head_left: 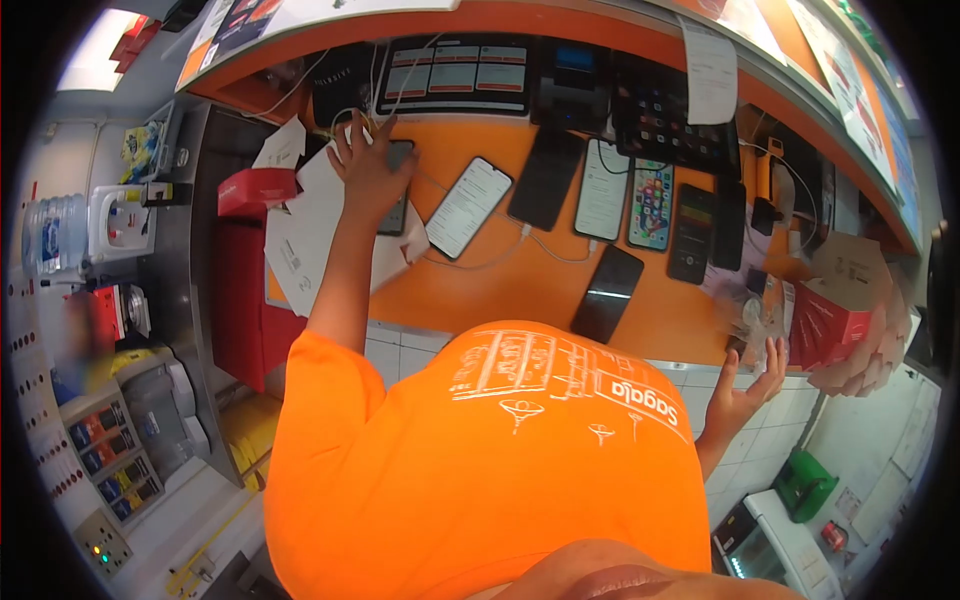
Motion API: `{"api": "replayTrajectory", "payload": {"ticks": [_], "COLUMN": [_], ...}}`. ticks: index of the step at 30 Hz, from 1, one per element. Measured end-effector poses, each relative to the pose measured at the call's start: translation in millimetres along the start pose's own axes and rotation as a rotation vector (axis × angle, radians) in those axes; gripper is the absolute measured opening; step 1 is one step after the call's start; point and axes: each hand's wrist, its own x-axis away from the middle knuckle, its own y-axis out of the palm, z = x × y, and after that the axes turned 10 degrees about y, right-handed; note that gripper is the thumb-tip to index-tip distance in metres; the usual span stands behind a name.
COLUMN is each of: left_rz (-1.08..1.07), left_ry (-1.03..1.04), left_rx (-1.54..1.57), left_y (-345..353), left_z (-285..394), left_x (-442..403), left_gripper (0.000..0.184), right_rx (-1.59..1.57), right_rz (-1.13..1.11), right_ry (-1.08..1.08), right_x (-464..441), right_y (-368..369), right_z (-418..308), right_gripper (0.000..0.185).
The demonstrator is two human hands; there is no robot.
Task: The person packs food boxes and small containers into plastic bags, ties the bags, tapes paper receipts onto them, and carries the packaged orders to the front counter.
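Note:
My left hand has its fingers spread over the left part of the orange counter, touching or just above a dark phone that lies on white cardboard. Its fingertips reach toward thin cables. My right hand is at the counter's front edge on the right, fingers apart, beside a crumpled clear plastic item. Between the hands lie several phones, among them a lit white-screen phone and a dark phone near the front edge.
Two tablets, one on the left and one on the right, stand at the back. A paper slip hangs from the shelf. Charging cables cross the counter. Red and white cartons are stacked at right; a red box sits at left.

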Motion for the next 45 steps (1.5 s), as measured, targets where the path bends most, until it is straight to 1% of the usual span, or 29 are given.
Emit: {"api": "replayTrajectory", "payload": {"ticks": [4, 6, 9, 11, 14, 18, 24, 27, 30, 31, 33, 36, 41, 45], "left_rz": [0.002, 0.018, 0.045, 0.008, -0.024, -0.009, 0.035, -0.017, -0.048, -0.024, 0.024, 0.087, 0.032, -0.007], "left_ry": [-0.078, -0.092, -0.054, -0.048, -0.035, -0.034, -0.043, -0.064, -0.092, -0.098, -0.11, -0.237, -0.298, -0.379], "left_rx": [-0.031, -0.006, 0.031, 0.019, 0.019, 0.009, 0.016, -0.021, 0.022, 0.028, 0.04, 0.102, 0.097, 0.039], "left_y": [49, 60, 61, 61, 63, 70, 73, 73, 63, 61, 56, 51, 41, 39], "left_z": [-46, -54, -49, -47, -44, -44, -43, -40, -34, -33, -31, -28, -28, -10], "left_x": [-49, -60, -61, -59, -57, -58, -59, -59, -62, -61, -58, -41, 2, 48], "left_gripper": [0.071, 0.071, 0.07, 0.069, 0.068, 0.066, 0.068, 0.069, 0.072, 0.072, 0.074, 0.075, 0.07, 0.064], "right_rx": [0.069, 0.101, 0.141, 0.15, 0.146, 0.142, 0.15, 0.14, 0.119, 0.11, 0.087, 0.048, 0.02, 0.022], "right_rz": [0.008, 0.021, 0.014, 0.008, 0.007, 0.007, 0.009, 0.009, 0.013, 0.018, 0.022, 0.022, 0.013, 0.009], "right_ry": [0.112, 0.163, 0.221, 0.24, 0.249, 0.228, 0.225, 0.23, 0.246, 0.249, 0.258, 0.268, 0.276, 0.311], "right_x": [23, 32, 43, 46, 45, 43, 45, 48, 49, 50, 52, 56, 68, 86], "right_y": [-9, -14, -18, -18, -17, -18, -23, -24, -24, -24, -26, -31, -46, -65], "right_z": [-18, -21, -23, -26, -32, -29, -22, -15, -11, -11, -9, -2, 20, 48], "right_gripper": [0.046, 0.045, 0.043, 0.043, 0.042, 0.042, 0.043, 0.044, 0.044, 0.044, 0.044, 0.044, 0.043, 0.043]}}
